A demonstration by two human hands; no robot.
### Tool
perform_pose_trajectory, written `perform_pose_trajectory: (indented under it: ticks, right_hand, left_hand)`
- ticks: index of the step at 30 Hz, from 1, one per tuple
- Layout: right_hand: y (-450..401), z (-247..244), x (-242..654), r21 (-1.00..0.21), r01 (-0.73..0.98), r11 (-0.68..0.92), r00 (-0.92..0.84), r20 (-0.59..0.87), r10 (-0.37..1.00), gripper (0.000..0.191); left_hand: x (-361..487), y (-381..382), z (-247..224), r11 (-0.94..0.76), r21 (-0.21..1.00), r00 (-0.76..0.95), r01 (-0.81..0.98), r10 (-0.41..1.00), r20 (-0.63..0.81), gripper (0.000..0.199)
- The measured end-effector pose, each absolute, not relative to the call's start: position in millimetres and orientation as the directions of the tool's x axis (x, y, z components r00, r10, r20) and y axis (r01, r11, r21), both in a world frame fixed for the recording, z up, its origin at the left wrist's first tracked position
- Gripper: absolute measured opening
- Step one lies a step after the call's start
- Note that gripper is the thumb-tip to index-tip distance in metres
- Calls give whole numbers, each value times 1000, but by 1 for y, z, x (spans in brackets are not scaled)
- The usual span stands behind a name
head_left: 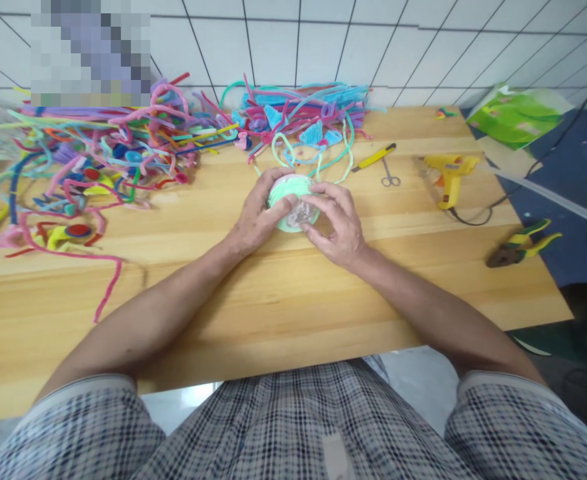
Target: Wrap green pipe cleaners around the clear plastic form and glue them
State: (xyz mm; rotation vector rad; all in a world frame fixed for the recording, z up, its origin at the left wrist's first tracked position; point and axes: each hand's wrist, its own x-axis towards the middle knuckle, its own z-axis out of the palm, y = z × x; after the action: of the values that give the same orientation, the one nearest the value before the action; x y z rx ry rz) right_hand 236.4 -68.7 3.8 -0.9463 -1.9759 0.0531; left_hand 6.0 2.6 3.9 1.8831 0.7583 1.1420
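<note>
Snugly, a green piece (298, 186) sits between left hand (261, 217) and right hand (342, 225).

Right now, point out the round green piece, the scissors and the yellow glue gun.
Round green piece (293, 186), head view: upper surface.
Scissors (388, 174), head view: where blades meet handles.
Yellow glue gun (451, 176), head view: top of grip.

The round piece (297, 185) is coloured mint green and silvery; pink, purple, blue, red and yellow are mixed among the stems (146, 123). Yellow is worn by the glue gun (451, 179) and cutter (373, 158), yellow and green by the pliers (519, 247). The table (293, 307) is grained in honey tones, the shirt (288, 427) checked in blue, black and white.
</note>
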Motion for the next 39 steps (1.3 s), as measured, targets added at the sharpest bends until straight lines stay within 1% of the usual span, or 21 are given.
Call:
perform_pose_trajectory:
  ticks: [4,8,11,15,20,24,26,28,30,33,36,38,39]
  right_hand:
    - [-69,4,237,-390,619,682,-295,690,662,56]
    - [-68,4,238,-349,621,701,-298,722,624,62]
    - [-68,4,238,-344,624,701,-303,720,624,57]
    - [-68,3,237,-371,628,684,-303,694,654,54]
    - [-66,1,235,-340,640,689,-309,707,636,55]
    - [-67,2,235,-300,627,719,-316,745,587,55]
    - [-69,5,236,-299,623,723,-313,752,581,56]
    - [-68,6,240,-337,630,700,-277,745,607,56]
    - [-59,4,250,-423,640,642,-175,733,657,53]
    - [-28,-10,283,-604,630,489,72,672,737,48]
    - [-3,-27,333,-761,551,343,313,569,760,38]
    - [-7,-31,366,-796,539,276,392,528,753,32]
    - [-17,-29,381,-820,537,196,470,484,738,29]
  left_hand:
    - [6,4,3,-507,858,416,80,800,433,72]
    - [7,4,3,-495,866,407,70,807,428,73]
    - [7,3,3,-497,865,410,69,805,429,75]
    - [6,3,4,-523,847,410,89,795,448,72]
    - [4,6,2,-540,835,406,105,790,459,70]
    - [2,7,0,-548,828,418,117,784,459,67]
    - [3,7,-1,-554,825,404,116,785,470,66]
    - [5,5,-3,-561,820,372,114,789,488,67]
    - [7,4,-5,-573,811,343,117,790,508,68]
    - [8,4,-8,-584,800,310,136,792,526,69]
    - [9,8,-10,-587,797,262,143,799,542,72]
    - [10,11,-13,-592,793,240,143,798,553,74]
    - [11,12,-14,-594,791,236,146,797,555,75]
